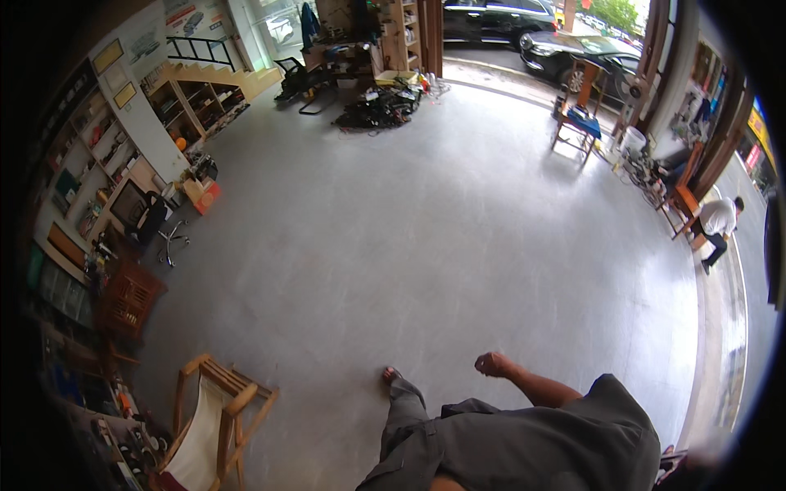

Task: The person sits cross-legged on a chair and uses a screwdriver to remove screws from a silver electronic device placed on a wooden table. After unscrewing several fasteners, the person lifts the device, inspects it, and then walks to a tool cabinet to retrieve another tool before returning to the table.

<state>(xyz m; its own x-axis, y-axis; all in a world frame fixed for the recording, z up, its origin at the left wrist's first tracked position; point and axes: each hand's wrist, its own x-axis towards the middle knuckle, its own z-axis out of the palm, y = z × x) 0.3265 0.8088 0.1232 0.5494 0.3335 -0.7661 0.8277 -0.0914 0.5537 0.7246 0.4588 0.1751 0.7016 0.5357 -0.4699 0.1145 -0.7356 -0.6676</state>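
Note:
My right hand [491, 365] hangs over the grey floor [409, 245], in front of my dark grey shirt [540, 442]. Its fingers look curled in; whether anything small lies inside them is hidden. Nothing else touches this hand. One of my feet [390, 376], in a sandal, stands on the floor to its left. My left hand is out of view; only a patch of bare skin shows at the lower edge.
A wooden chair with pale cloth [196, 434] stands at the near left, a swivel chair [147, 214] beyond. Dark parts [377, 108] lie heaped at the back. A small chair [578, 127] stands far right. Someone [719, 225] sits by the right edge. Cars [573, 53] are outside.

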